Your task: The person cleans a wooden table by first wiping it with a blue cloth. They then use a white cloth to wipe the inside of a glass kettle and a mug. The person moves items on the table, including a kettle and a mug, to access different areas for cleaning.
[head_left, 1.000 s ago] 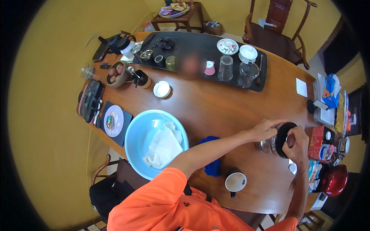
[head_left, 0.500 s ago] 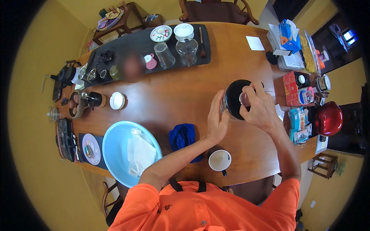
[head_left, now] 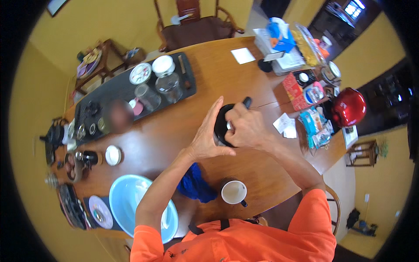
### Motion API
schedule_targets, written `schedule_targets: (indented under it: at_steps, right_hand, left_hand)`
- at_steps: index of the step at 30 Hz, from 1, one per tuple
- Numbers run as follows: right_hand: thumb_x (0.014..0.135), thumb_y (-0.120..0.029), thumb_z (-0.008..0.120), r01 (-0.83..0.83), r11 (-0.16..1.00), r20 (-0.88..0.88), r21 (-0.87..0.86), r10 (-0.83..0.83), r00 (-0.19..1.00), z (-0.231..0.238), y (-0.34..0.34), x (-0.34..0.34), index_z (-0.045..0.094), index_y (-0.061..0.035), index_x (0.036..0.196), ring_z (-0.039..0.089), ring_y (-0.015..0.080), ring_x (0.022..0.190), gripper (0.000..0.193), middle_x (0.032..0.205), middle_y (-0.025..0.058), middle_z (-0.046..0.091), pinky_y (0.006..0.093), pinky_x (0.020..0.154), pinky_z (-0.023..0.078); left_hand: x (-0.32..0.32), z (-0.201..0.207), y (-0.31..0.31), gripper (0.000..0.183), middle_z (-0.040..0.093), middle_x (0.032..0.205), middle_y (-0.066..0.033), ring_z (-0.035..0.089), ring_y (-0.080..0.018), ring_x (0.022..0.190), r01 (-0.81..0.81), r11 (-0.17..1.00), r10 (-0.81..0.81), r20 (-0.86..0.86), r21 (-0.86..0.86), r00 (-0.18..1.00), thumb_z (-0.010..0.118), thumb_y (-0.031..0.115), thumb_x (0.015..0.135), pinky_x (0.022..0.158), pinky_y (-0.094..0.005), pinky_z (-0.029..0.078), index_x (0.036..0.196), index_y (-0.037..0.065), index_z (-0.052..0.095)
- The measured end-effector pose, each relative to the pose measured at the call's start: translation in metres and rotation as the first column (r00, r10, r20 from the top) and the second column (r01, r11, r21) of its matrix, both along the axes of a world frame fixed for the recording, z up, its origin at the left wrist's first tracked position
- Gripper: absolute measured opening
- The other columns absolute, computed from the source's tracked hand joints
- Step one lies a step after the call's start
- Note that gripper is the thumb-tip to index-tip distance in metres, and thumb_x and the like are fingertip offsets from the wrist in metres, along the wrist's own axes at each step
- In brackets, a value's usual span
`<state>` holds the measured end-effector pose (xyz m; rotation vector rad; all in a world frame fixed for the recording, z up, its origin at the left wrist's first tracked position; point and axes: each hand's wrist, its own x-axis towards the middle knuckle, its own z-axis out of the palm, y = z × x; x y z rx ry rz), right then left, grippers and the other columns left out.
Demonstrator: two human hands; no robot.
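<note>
Packages cluster at the right end of the tabletop (head_left: 183, 118). Red rectangular carton (head_left: 293, 91) lies near the edge; just right of it a small blue-and-white packet (head_left: 315, 92). Below these, teal-and-white foil pouches (head_left: 315, 126), overlapping. At the far corner, a blue plastic bag (head_left: 279, 35) sits on stacked white boxes (head_left: 283, 59)

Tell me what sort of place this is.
Probably a tea room or a dining room at home. A long wooden table carries a dark tea tray with glass cups and small dishes, carved wooden chairs stand at its far end, and both hands grip a black pot.
</note>
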<state>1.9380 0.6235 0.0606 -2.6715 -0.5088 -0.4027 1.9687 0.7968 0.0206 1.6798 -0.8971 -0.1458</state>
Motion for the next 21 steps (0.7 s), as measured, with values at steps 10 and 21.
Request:
schedule_targets:
  at_steps: [10,21]
  right_hand:
    - [0.057,-0.01,0.062,-0.304,0.952,0.003,0.044,0.305,0.952,0.0,-0.019,-0.001,0.055,-0.0052,0.079,0.058,0.0327,0.062,0.023,0.082,0.0128,0.051,0.0432,0.048,0.043]
    - [0.055,-0.005,0.061,-0.381,0.923,-0.008,0.06,0.382,0.924,0.006,-0.022,0.002,0.054,-0.0065,0.078,0.057,0.0318,0.062,0.024,0.079,0.0119,0.049,0.0416,0.048,0.043]
  left_hand:
    - [0.01,0.009,-0.003,0.14,0.024,0.147,-0.0203,0.025,-0.035,0.137,0.15,0.974,-0.159,0.041,0.172,0.986,0.088,0.052,0.04,0.112,-0.0432,0.02,0.144,-0.001,0.011]
    - [0.001,0.005,-0.01,0.13,0.035,0.14,-0.0196,0.032,-0.0358,0.133,0.087,0.993,-0.089,0.02,0.085,0.996,0.091,0.037,0.042,0.109,-0.0421,0.026,0.142,0.001,0.017]
